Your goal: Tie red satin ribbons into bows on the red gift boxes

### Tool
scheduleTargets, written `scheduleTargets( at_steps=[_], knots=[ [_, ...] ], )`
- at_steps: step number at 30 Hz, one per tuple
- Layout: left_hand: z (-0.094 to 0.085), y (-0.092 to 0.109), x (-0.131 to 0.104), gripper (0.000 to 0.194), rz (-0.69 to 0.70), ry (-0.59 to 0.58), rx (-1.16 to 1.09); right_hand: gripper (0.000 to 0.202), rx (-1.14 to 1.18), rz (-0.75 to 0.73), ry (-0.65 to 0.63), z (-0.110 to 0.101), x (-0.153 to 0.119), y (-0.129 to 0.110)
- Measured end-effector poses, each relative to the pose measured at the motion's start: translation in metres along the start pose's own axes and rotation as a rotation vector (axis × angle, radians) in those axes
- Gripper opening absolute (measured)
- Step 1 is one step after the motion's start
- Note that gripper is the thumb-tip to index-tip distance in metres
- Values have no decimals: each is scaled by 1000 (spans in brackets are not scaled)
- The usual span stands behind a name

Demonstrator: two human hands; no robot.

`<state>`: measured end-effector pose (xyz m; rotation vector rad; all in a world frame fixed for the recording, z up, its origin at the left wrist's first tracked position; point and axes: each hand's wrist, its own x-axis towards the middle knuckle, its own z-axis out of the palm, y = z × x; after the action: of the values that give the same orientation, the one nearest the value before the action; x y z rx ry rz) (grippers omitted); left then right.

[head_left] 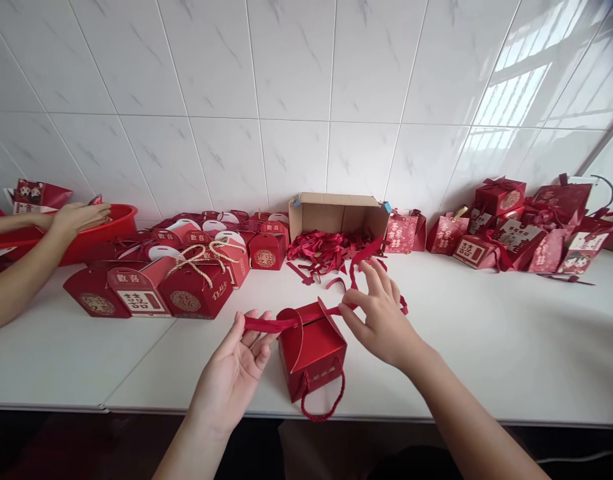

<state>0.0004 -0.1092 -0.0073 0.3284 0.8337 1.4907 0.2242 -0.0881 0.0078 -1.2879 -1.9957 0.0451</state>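
Observation:
A red gift box (pixel 314 347) with a twisted cord handle (pixel 322 417) stands near the table's front edge. A red ribbon (pixel 271 325) runs across its top, through the slots of the raised flaps. On the left, my left hand (pixel 236 370) pinches one end of the ribbon between thumb and forefinger, palm up. To the right of the box, my right hand (pixel 379 313) closes thumb and finger on the ribbon's other part, whose loose length trails behind the fingers.
Behind the box, an open cardboard box (pixel 339 200) lies with a pile of red ribbons (pixel 324 248). Finished-looking red boxes (pixel 186 293) crowd the left. Another person's arm (pixel 16 287) reaches over a red basin (pixel 124 217). More red packages (pixel 519 233) are piled at right.

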Motion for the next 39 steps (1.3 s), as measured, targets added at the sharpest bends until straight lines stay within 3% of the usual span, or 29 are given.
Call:
scheduleTargets(
  at_steps=[4, 8, 13, 16, 18, 19, 23, 25, 27, 31, 34, 39],
  knots=[
    [-4, -5, 3, 17, -32, 1, -15, 28, 448, 315, -231, -11, 16, -1],
    [-8, -8, 7, 16, -69, -25, -47, 15, 788, 581, -292, -8, 22, 6],
    [-13, -15, 8, 16, -66, -23, -17, 17, 621, 501, -345, 4, 2, 24],
    [-17, -20, 7, 19, -30, -18, 4, 17, 416, 427, -185, 5, -15, 29],
    [-20, -23, 7, 18, -29, -3, -2, 15, 384, 398, -72, 2, -26, 27],
    [-21, -24, 6, 16, -34, 5, -9, 13, 411, 385, -73, 1, -31, 25],
    [-21, -27, 7, 19, -42, -11, -14, 25, 605, 310, -393, 0, -50, 15],
    [-20, -27, 7, 23, -30, -24, -3, 21, 643, 315, -472, 5, -59, 13],
    [-18, -26, 8, 25, -14, -28, 13, 21, 674, 380, -536, 12, -64, 13],
    [-13, -21, 9, 21, 2, -18, 41, 52, 780, 570, -688, 26, -65, 17],
    [-8, -16, 8, 20, 25, -4, 71, 57, 819, 601, -481, 32, -58, 18],
    [-2, -6, 7, 18, 192, -10, 148, 47, 918, 413, -59, 31, -41, 8]
  ],
)
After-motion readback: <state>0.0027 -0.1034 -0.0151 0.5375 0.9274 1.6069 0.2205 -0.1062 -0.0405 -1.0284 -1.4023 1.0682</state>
